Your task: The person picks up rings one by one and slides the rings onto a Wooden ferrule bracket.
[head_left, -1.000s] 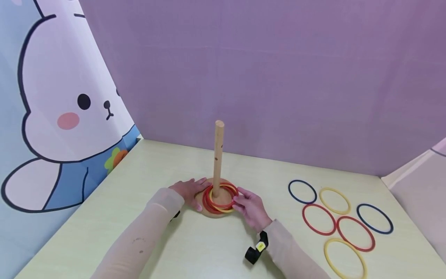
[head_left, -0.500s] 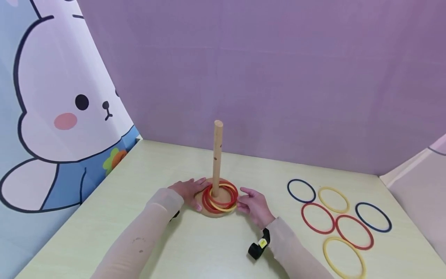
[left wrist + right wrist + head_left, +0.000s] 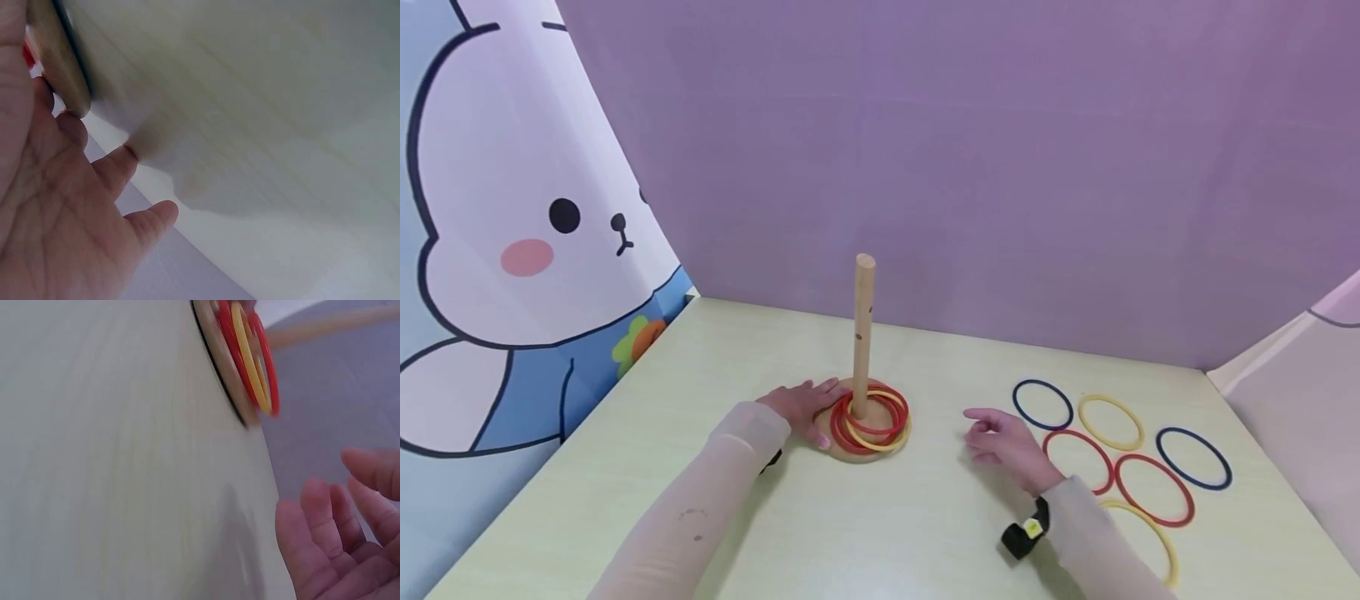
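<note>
A wooden peg stands upright on a round wooden base. Several red and yellow rings lie round its foot, among them a yellow ring and a red ring seen from the side in the right wrist view. My left hand rests against the left side of the base with its fingers extended. In the left wrist view, that hand's fingertips reach the edge of the base. My right hand is above the table between the peg and the loose rings, its fingers loosely bent and holding nothing.
On the right of the table lie loose rings: a blue ring, a yellow ring, a red ring, another blue ring and others. A purple cloth hangs behind, and a printed cartoon cloth on the left.
My right hand has left the rings on the peg and moved right, towards the loose rings. The left hand stays at the base. The head view has shifted slightly.
</note>
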The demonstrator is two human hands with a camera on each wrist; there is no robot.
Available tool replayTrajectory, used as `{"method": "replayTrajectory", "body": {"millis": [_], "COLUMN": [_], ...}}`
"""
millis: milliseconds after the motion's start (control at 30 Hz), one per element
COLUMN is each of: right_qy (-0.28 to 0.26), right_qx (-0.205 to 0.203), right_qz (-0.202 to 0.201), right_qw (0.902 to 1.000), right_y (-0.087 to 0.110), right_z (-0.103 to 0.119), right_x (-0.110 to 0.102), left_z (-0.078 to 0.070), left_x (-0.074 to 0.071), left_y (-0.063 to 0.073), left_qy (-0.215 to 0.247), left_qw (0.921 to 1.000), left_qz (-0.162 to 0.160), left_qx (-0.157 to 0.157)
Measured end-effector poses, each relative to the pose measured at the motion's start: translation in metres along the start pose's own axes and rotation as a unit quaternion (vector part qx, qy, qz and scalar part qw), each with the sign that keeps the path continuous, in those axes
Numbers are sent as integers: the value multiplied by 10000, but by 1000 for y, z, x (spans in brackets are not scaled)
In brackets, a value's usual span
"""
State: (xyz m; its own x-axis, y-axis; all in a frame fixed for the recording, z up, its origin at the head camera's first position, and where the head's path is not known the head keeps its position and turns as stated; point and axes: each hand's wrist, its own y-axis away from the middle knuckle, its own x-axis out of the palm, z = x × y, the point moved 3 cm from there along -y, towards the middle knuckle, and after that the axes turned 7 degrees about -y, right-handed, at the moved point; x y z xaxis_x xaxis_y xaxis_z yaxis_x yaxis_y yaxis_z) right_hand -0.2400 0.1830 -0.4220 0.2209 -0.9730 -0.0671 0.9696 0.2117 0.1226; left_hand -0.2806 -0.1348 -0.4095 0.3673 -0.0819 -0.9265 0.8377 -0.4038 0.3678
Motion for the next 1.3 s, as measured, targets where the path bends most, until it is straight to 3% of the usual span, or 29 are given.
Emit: {"method": "replayTrajectory", "body": {"millis": [233,400,633,767,867,1000,1067,1300], "right_qy": [877,1049,1496,2052,2801,3863,4212,5032], "right_qx": [77,323,171,-129,-753,-1833,-2144,-1573], "right_qz": [-231,-289,-119,9,120,236,265,428], "right_qw": [9959,9935,9885,9786,9569,9036,8809,8486], "right_y": [23,41,66,74,77,80,81,80], "right_z": [0,-2,-5,-7,-9,-11,-12,-12], "right_x": [-57,-90,-124,-139,-148,-152,-152,-150], "left_z": [-3,-2,-2,-2,-1,-1,-1,-2], "left_x": [-1,-1,0,0,2,2,1,-1], "left_y": [1,1,1,1,0,0,1,4], "left_qy": [30,-9,-43,-54,-52,-16,54,157], "left_qw": [10000,10000,10000,10000,10000,10000,10000,9999], "left_qz": [-10,-32,1,9,-6,-32,-45,-52], "left_qx": [49,74,-4,-1,2,-23,-17,-20]}}
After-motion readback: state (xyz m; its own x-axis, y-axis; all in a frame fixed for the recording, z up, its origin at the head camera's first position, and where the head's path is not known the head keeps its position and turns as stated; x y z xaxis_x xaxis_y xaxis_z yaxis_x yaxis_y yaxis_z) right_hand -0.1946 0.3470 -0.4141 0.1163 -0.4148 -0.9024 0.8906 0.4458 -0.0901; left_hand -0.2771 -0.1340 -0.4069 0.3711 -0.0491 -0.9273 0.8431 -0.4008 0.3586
